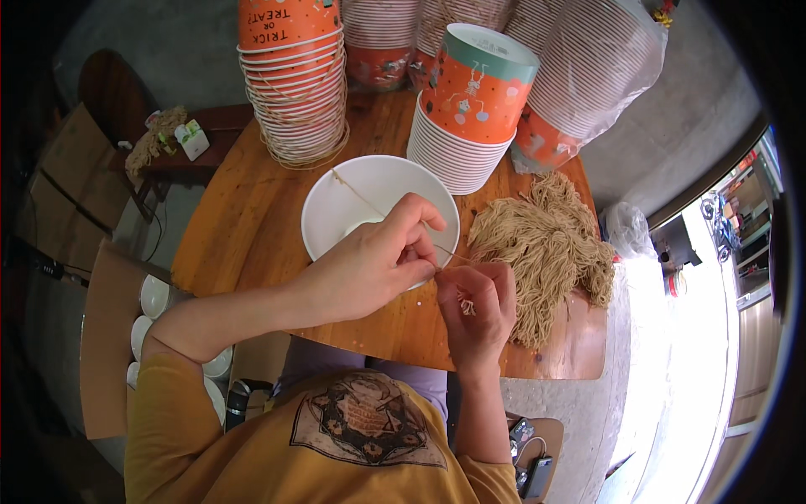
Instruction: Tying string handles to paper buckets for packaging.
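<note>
A thin tan string reaches from the far left rim of a white paper bucket across its opening to my hands. My left hand is over the near side of the bucket, thumb and fingers pinched on the string. Just right of it, my right hand is closed in a pinch too, its fingertips almost meeting the left ones. A small pale, frayed-looking bit shows inside the right hand's curled fingers. The exact grip at the fingertips is partly hidden.
A heap of tan strings lies on the wooden table, right of my hands. Behind the bucket stand nested orange paper buckets, another stack, and bagged ones. At lower left, a cardboard box holds white buckets.
</note>
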A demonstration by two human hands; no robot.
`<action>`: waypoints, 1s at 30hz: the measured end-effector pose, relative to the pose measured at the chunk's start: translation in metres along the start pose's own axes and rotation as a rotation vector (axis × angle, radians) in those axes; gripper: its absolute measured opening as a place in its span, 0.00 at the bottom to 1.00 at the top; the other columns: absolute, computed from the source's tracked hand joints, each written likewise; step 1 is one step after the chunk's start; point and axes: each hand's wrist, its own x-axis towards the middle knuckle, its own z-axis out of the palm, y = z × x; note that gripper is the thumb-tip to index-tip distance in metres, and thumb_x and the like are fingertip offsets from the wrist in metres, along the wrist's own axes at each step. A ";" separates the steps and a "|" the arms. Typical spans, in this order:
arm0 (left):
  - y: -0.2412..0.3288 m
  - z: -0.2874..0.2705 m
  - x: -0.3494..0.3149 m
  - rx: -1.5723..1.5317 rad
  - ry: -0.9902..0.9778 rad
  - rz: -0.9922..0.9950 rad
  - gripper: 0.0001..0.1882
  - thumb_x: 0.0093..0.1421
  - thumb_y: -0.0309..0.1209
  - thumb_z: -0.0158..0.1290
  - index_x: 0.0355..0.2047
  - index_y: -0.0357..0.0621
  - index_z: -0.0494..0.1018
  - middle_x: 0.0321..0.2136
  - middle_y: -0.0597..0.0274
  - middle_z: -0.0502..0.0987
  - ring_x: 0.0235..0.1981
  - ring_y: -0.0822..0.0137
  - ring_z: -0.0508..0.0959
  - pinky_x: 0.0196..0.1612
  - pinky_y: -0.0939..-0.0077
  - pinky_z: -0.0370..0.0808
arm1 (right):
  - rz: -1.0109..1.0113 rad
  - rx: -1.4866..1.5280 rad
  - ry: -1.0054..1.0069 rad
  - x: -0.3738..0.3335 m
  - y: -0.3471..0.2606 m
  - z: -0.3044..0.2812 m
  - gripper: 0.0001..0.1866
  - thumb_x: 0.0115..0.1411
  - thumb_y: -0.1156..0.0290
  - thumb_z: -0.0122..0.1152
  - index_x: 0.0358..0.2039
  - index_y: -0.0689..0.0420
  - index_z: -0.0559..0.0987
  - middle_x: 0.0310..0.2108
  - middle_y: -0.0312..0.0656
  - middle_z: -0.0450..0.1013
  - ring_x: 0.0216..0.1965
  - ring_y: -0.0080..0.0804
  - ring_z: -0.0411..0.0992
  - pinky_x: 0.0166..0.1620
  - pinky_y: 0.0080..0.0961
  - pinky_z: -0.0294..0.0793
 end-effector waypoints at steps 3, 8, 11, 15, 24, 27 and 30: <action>0.002 0.000 0.000 0.044 0.004 0.010 0.20 0.60 0.21 0.53 0.50 0.43 0.58 0.30 0.62 0.77 0.34 0.71 0.75 0.39 0.75 0.71 | -0.140 -0.107 0.006 0.007 0.001 -0.005 0.16 0.45 0.79 0.70 0.36 0.50 0.78 0.30 0.35 0.70 0.30 0.34 0.67 0.31 0.28 0.69; 0.000 0.001 0.002 0.079 -0.009 0.033 0.21 0.59 0.21 0.54 0.49 0.42 0.58 0.29 0.63 0.77 0.32 0.71 0.75 0.37 0.75 0.71 | -0.214 -0.159 -0.037 0.012 0.000 -0.013 0.16 0.45 0.77 0.71 0.37 0.51 0.79 0.30 0.33 0.70 0.30 0.32 0.67 0.31 0.28 0.70; 0.000 0.000 0.003 0.075 -0.015 0.037 0.20 0.59 0.20 0.54 0.48 0.42 0.58 0.28 0.63 0.76 0.32 0.72 0.75 0.37 0.75 0.71 | -0.251 -0.178 -0.077 0.016 0.001 -0.017 0.15 0.46 0.77 0.70 0.36 0.52 0.79 0.30 0.33 0.70 0.30 0.32 0.67 0.31 0.27 0.71; 0.002 0.000 0.003 0.060 -0.022 0.014 0.20 0.59 0.20 0.54 0.48 0.42 0.59 0.28 0.64 0.76 0.32 0.72 0.75 0.37 0.75 0.71 | -0.260 -0.189 -0.133 0.023 -0.002 -0.017 0.11 0.47 0.80 0.66 0.31 0.54 0.77 0.29 0.34 0.70 0.30 0.33 0.68 0.31 0.27 0.71; 0.001 0.004 0.003 0.013 -0.036 0.031 0.18 0.59 0.19 0.52 0.46 0.43 0.58 0.30 0.64 0.74 0.34 0.74 0.74 0.39 0.75 0.71 | 0.809 0.903 -0.263 0.013 -0.002 -0.011 0.04 0.58 0.78 0.59 0.32 0.58 0.74 0.30 0.30 0.69 0.29 0.13 0.65 0.34 0.14 0.66; -0.002 0.002 0.003 -0.057 -0.037 0.019 0.17 0.60 0.19 0.53 0.45 0.43 0.59 0.31 0.65 0.74 0.35 0.74 0.74 0.40 0.76 0.70 | 0.757 0.893 -0.203 0.010 -0.002 -0.010 0.03 0.61 0.78 0.58 0.34 0.58 0.73 0.31 0.28 0.69 0.30 0.11 0.64 0.35 0.13 0.66; -0.005 0.001 0.004 -0.076 -0.044 0.028 0.17 0.60 0.20 0.53 0.45 0.44 0.59 0.32 0.66 0.74 0.36 0.75 0.73 0.41 0.77 0.69 | 0.693 0.831 -0.133 0.005 -0.002 -0.006 0.03 0.61 0.79 0.58 0.34 0.59 0.73 0.31 0.29 0.70 0.31 0.12 0.65 0.35 0.12 0.66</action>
